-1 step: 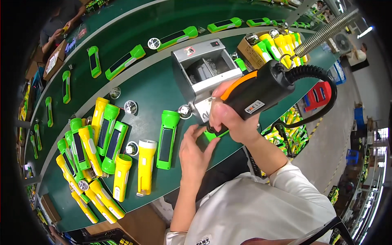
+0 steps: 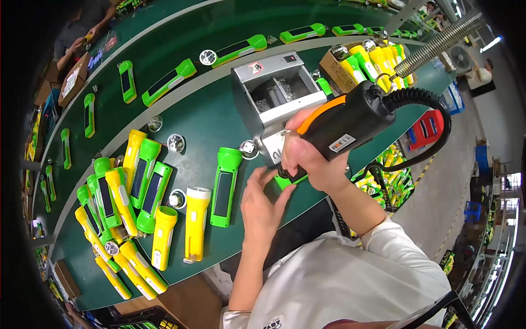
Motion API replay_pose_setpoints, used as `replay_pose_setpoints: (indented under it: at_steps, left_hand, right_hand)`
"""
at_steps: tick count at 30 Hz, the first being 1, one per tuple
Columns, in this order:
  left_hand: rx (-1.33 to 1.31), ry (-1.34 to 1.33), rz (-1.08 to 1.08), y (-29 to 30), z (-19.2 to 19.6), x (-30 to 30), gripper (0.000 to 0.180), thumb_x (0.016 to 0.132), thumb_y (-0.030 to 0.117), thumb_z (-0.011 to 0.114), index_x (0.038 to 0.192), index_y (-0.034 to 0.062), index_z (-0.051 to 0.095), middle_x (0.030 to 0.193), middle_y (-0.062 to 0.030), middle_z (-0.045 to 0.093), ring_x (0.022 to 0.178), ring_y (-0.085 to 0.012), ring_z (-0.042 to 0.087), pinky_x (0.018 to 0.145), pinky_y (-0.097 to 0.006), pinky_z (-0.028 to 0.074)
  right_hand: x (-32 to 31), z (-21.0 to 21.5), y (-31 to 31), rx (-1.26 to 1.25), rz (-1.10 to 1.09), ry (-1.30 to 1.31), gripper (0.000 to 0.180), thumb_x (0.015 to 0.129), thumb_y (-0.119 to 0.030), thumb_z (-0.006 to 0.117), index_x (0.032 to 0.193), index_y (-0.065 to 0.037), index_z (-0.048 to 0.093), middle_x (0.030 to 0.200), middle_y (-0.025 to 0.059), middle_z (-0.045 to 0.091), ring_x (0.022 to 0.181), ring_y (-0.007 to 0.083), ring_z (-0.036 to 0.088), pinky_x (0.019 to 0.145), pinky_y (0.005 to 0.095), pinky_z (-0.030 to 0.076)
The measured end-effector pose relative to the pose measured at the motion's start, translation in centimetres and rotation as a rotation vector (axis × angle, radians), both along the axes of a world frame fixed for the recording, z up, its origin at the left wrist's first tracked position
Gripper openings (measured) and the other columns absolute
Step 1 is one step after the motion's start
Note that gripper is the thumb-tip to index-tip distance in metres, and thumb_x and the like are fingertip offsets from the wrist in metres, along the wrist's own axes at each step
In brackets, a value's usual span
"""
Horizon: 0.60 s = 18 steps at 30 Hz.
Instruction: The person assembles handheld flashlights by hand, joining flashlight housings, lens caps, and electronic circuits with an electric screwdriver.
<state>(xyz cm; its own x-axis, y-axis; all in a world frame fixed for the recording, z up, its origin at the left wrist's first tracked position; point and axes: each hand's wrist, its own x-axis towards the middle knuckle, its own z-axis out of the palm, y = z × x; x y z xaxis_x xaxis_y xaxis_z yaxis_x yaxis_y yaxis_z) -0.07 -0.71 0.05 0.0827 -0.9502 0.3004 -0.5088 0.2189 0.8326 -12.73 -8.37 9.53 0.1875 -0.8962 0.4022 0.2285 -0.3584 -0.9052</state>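
The right hand (image 2: 315,156) is wrapped around the black-and-orange power driver (image 2: 353,123), gripping it near the nose, which points down at or just above a green piece (image 2: 282,181) on the near side of the grey screw box (image 2: 293,111). The left hand (image 2: 258,208) curves thumb and fingers about that piece, moderately parted; I cannot tell whether they pinch it, since the driver covers some of the contact. The driver looks fairly heavy and rigid, though the coiled spring (image 2: 438,45) hooked to its rear probably takes much of the load (the thick black cable (image 2: 419,94) may well tug sideways). It seems best held low on the barrel, where the right hand has it, so the nose stays steady. The green piece, mostly hidden, looks like light, stiff, smooth plastic; it would likely slide or twist under the driver, and might crack if overpressed. Its outer edges seem the place to hold, fingertips opposite the thumb, well clear of the nose, with the green bench (image 2: 211,118) beneath.
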Motion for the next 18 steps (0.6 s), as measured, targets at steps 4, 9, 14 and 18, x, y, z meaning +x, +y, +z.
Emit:
replay_pose_setpoints:
  at_steps: [4,9,14,18]
  left_hand:
    - [-0.001,0.018,0.002,0.1,-0.4,0.0,0.07,0.079,0.019,0.088,0.13,-0.0039,0.045,0.109,-0.0139,0.073,0.099,-0.034,0.069,0.086,-0.04,0.054]
    - [0.003,0.002,0.012,0.1,-0.6,0.1,0.075,0.077,0.02,0.089,0.132,-0.0041,0.044,0.109,-0.0132,0.074,0.099,-0.0328,0.069,0.085,-0.039,0.054]
    - [-0.001,0.003,0.025,0.2,-0.1,0.2,0.082,0.077,0.02,0.089,0.138,-0.0045,0.041,0.109,-0.0124,0.074,0.098,-0.0317,0.07,0.085,-0.039,0.054]
    - [-0.03,0.013,0.028,0.2,-0.4,0.1,0.089,0.076,0.018,0.089,0.145,-0.0053,0.036,0.108,-0.0125,0.074,0.098,-0.0315,0.07,0.085,-0.039,0.055]
  right_hand:
    - [0.2,-0.8,-0.1,-0.005,-0.015,-0.054,0.028,0.096,-0.005,0.061,0.118,0.002,0.046,0.063,0.008,0.053,0.048,0.0148,0.051,0.05,0.0308,0.048]
    - [0.2,-1.5,-0.2,-0.073,0.015,-0.004,0.027,0.097,-0.004,0.061,0.118,0.001,0.046,0.064,0.0074,0.053,0.049,0.0141,0.051,0.05,0.0314,0.048]
    - [0.4,-2.3,-0.3,-0.148,0.066,0.076,0.031,0.094,-0.001,0.065,0.118,-0.001,0.045,0.066,0.006,0.054,0.051,0.0133,0.053,0.051,0.0301,0.048]
    - [0.9,-2.3,0.3,-0.02,0.118,-0.009,0.035,0.09,-0.004,0.071,0.114,-0.002,0.047,0.07,0.0036,0.057,0.057,0.0113,0.056,0.054,0.027,0.048]
